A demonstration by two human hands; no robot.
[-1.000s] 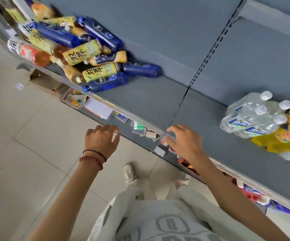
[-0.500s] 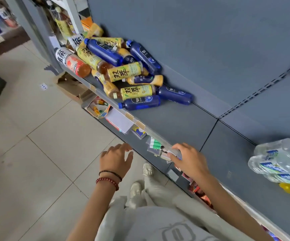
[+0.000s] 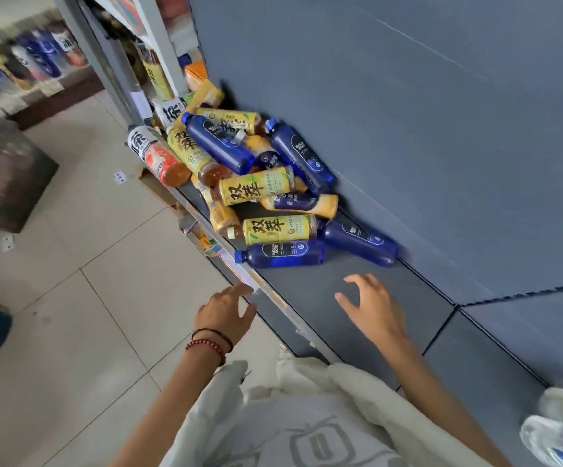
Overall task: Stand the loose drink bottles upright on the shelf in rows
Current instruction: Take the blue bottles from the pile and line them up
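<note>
The right hand (image 3: pixel 371 308), fingers spread and empty, hovered over the shelf (image 3: pixel 310 288), nearer the bottles than the open, empty left hand (image 3: pixel 226 315) at the front lip (image 3: pixel 268 293). Just beyond lay a blue bottle (image 3: pixel 282 253) on its side, cap toward the lip, fronting the toppled pile (image 3: pixel 256 187). Bare shelf around the hand offered standing room.

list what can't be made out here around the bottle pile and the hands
Head view, pile of bottles: lower bottles hidden under upper ones, so no count.
Head view, clear bottles: cut off by the right and bottom edges, blurred.
Head view, far-shelf bottles: motion blur, labels unreadable.
Head view, left hand: whether its fingers touch the shelf rail is unclear.
</note>
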